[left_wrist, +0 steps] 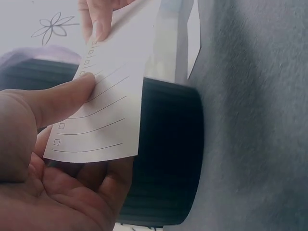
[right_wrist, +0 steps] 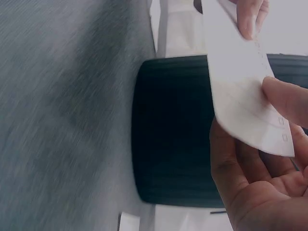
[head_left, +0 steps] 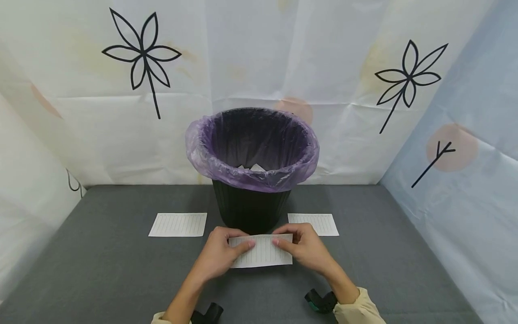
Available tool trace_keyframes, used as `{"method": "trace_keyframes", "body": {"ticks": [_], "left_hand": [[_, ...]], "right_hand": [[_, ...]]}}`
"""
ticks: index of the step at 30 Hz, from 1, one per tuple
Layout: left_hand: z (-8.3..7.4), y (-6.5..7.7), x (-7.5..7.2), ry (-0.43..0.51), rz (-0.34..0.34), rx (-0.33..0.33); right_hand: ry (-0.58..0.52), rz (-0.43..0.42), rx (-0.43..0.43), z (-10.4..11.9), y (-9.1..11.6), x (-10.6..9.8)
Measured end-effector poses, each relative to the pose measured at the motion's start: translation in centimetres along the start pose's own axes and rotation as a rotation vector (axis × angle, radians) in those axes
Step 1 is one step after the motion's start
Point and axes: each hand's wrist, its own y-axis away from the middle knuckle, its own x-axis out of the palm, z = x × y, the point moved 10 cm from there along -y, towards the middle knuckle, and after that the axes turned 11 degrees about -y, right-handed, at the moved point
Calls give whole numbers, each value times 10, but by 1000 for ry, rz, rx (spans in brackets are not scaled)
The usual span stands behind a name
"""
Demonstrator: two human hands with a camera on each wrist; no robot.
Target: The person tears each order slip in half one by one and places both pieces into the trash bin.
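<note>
Both hands hold one lined paper slip [head_left: 265,253] in front of a black trash bin [head_left: 251,207]. My left hand [head_left: 218,252] pinches its left part, thumb on top and fingers behind. At the other end my right hand [head_left: 305,247] pinches it the same way. Small printed boxes and long lines mark the slip [left_wrist: 110,110] in the left wrist view. It bends slightly in the right wrist view, where the right thumb [right_wrist: 288,98] presses on its face. A purple bag [head_left: 194,139] lines the bin, and white paper pieces [head_left: 256,168] show inside.
A lined slip [head_left: 178,224] lies on the grey table [head_left: 101,270] left of the bin. Another slip [head_left: 313,224] lies to its right. Patterned cloth walls [head_left: 344,148] stand behind and at the sides. A thin black cable [head_left: 74,186] hangs at the left.
</note>
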Motion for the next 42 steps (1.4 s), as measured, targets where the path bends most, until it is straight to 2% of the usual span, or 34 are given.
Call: {"method": "trace_keyframes", "body": {"ticks": [6, 14, 25, 36, 42], "left_hand": [[1, 2, -8, 21, -6, -7], [1, 2, -4, 22, -25, 0], [-4, 3, -6, 32, -77, 11], [-5, 5, -1, 57, -52, 18], [-6, 6, -2, 55, -62, 23]], "right_hand": [[16, -38, -21, 5, -7, 8], [1, -50, -20, 3, -6, 11], [62, -57, -45, 9, -6, 11], [61, -73, -76, 11, -5, 13], [75, -70, -72, 10, -5, 14]]}}
